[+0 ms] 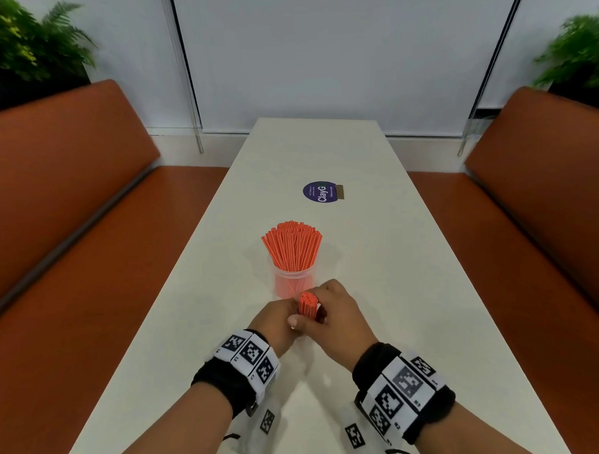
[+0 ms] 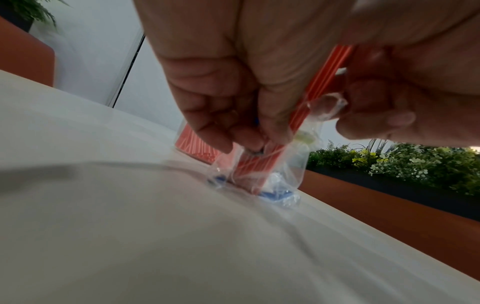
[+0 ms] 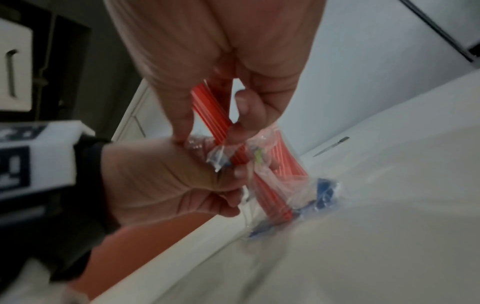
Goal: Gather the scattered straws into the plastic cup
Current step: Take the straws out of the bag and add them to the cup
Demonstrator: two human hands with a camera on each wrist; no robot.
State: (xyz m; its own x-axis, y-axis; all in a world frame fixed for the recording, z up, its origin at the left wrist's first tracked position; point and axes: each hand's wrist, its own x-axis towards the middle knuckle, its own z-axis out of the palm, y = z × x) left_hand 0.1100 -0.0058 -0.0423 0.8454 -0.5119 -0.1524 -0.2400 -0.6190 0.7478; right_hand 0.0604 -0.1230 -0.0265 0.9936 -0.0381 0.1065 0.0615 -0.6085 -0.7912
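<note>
A clear plastic cup stands upright mid-table, packed with orange straws; it also shows behind my fingers in the left wrist view as the cup. Just in front of it, both hands hold an upright bundle of orange straws whose lower end sits in a clear plastic bag with blue print, touching the table. My left hand pinches the bag low down. My right hand grips the bundle higher up.
The long white table carries a round purple sticker beyond the cup. Orange benches run along both sides. Plants stand at the far corners, and a white wall closes the far end.
</note>
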